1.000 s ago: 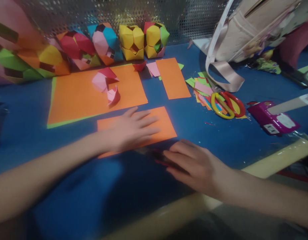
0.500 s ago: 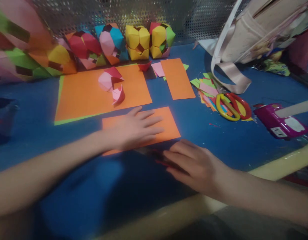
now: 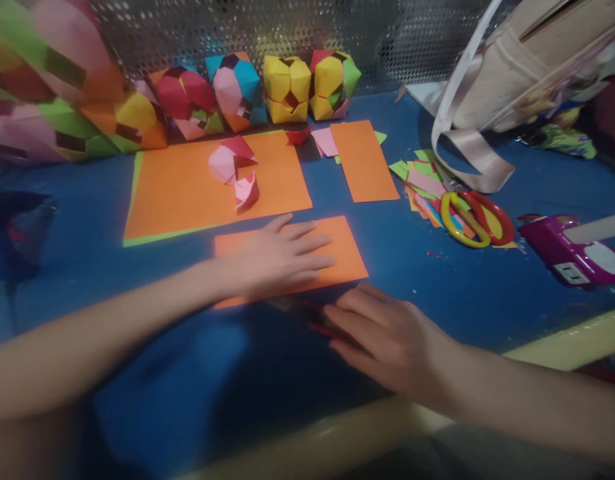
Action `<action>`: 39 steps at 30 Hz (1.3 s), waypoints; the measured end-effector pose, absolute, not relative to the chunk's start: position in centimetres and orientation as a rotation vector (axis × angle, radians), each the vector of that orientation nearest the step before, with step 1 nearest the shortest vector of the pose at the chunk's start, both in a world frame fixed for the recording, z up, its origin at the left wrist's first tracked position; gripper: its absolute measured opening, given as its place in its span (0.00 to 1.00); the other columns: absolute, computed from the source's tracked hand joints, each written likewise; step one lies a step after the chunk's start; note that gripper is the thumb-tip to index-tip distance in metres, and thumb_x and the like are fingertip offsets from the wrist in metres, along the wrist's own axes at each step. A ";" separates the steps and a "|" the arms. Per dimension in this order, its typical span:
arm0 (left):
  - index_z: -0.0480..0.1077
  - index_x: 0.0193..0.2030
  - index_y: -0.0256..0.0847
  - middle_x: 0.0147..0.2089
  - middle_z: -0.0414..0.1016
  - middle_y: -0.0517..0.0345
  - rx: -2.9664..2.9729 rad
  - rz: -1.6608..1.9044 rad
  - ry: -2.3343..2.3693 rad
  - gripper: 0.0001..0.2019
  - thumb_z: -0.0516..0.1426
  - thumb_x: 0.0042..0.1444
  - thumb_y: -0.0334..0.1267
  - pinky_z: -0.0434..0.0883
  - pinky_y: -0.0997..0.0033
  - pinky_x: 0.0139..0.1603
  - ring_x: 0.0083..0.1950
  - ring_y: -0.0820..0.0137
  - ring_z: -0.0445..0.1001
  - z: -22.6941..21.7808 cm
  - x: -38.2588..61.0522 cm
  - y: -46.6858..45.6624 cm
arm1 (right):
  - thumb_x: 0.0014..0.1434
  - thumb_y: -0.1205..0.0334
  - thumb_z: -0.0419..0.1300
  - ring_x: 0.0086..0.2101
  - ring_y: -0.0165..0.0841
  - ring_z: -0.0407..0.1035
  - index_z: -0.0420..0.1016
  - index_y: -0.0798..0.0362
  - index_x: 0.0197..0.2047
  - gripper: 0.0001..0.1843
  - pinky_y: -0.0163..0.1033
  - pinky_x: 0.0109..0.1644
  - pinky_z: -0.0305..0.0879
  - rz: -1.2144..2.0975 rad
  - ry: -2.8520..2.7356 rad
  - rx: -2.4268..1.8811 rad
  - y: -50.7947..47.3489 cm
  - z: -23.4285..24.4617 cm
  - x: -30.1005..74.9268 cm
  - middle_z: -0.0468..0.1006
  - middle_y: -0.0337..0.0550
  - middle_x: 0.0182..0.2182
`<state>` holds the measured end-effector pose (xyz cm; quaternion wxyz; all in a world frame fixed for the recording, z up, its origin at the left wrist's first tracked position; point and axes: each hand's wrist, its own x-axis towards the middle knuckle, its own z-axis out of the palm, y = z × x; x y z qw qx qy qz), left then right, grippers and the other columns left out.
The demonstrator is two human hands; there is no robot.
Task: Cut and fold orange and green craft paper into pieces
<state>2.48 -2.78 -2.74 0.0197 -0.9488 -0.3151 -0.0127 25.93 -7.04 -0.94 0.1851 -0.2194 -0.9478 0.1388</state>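
Note:
My left hand [image 3: 282,257] lies flat with spread fingers on an orange paper sheet [image 3: 350,257], pressing it against the blue tabletop. Just right of and below that sheet, my right hand [image 3: 382,340] is closed around a slim red cutter knife [image 3: 322,328]. Its greyish tip points left along the sheet's near edge; the tool is dark and blurred, and the fingers hide most of it. Beyond the left hand, a larger orange sheet [image 3: 177,193] lies over a green one. Two small folded pink paper pieces [image 3: 227,163] rest on it.
Several folded paper balls [image 3: 287,87] line the back. An orange strip [image 3: 364,160] lies over other papers. Paper scraps [image 3: 424,180], yellow-and-red-handled scissors [image 3: 467,217] and a purple device [image 3: 572,247] are on the right. A pale bag [image 3: 527,73] stands behind them, its strap hanging down.
The whole view has shifted slightly, so things on the table appear a little farther right. Both hands keep nearly the same pose and place relative to the sheet.

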 end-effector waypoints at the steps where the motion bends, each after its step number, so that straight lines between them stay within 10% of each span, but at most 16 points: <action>1: 0.71 0.60 0.48 0.69 0.66 0.50 -2.947 -0.047 -0.983 0.17 0.47 0.70 0.43 0.58 0.43 0.65 0.70 0.51 0.62 -2.8 2.5 -2.8 | 0.64 0.69 0.55 0.31 0.34 0.67 0.76 0.57 0.37 0.08 0.39 0.30 0.66 0.361 -2.674 -0.595 -7.1 -0.9 25.8 0.74 0.45 0.29; 39: 0.67 0.60 0.41 0.75 0.56 0.52 -3.113 0.058 -1.122 0.21 0.45 0.70 0.49 0.49 0.49 0.70 0.74 0.54 0.53 -2.1 2.2 -2.5 | 0.65 0.73 0.52 0.29 0.35 0.65 0.75 0.57 0.30 0.14 0.39 0.28 0.63 0.215 -2.652 -0.438 -7.6 -0.7 24.0 0.73 0.46 0.28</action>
